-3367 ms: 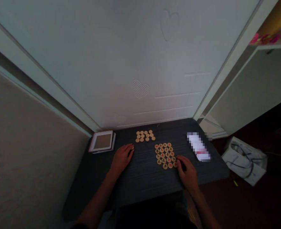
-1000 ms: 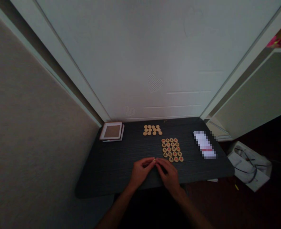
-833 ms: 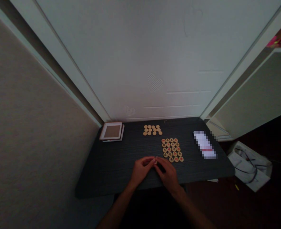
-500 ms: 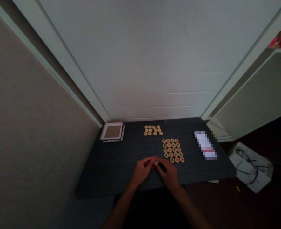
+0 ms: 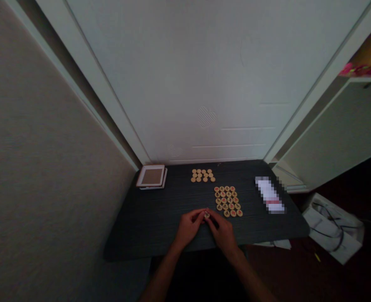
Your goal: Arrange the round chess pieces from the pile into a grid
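Note:
Between the fingertips of my left hand (image 5: 188, 227) and my right hand (image 5: 222, 229) is a round wooden Chinese chess piece (image 5: 207, 214). Both hands are closed on it, over the near part of the dark table (image 5: 141, 230). Just right of my right hand lie rows of face-up xiangqi pieces (image 5: 228, 201), marked with red or black characters. The nearest row has a gap at its left end. Farther back sits a smaller group of pale pieces (image 5: 199, 175), with no marks that I can make out.
A shallow white-edged box (image 5: 151, 176) with a brown inside rests at the table's back left. On the right lies a blurred-out pale object (image 5: 269, 195). A white panel (image 5: 179, 84) rises behind the table. A white container with cords (image 5: 334, 226) stands on the floor at right.
The view has shifted slightly, so the table and the box appear a little lower and farther right. Both hands keep hold of the chess piece in nearly the same spot.

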`<state>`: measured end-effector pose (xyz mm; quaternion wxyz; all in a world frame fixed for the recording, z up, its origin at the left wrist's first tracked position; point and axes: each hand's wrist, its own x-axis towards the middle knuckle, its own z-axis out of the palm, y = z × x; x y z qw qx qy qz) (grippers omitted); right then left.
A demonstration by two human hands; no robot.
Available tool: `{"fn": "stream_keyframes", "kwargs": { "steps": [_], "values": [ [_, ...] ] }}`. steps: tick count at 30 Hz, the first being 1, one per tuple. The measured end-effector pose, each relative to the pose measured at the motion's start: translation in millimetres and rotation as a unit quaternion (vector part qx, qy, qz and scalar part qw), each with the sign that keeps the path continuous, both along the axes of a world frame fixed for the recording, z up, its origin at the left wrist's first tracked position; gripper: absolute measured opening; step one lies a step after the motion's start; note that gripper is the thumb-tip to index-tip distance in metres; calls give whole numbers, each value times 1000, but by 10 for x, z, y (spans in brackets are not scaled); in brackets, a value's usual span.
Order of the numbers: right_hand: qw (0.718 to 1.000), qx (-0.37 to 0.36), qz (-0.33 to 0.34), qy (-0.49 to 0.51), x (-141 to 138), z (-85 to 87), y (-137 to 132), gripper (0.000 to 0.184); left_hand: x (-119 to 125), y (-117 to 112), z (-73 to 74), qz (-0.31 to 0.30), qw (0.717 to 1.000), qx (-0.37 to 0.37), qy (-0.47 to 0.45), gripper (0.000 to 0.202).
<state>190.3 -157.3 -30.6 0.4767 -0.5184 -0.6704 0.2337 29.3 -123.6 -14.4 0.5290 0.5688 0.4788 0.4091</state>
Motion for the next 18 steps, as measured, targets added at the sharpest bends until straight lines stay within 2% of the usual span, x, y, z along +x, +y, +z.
{"fn": "stream_keyframes", "kwargs": {
  "steps": [12, 18],
  "values": [
    [998, 50, 36, -18, -5, -37, -43, 37, 0, 33, -13, 5, 1000, 0, -15, 25],
    [998, 51, 25, -31, -4, -49, -43, 35, 4, 14, -23, -3, 1000, -4, -22, 24]
  ]
}}
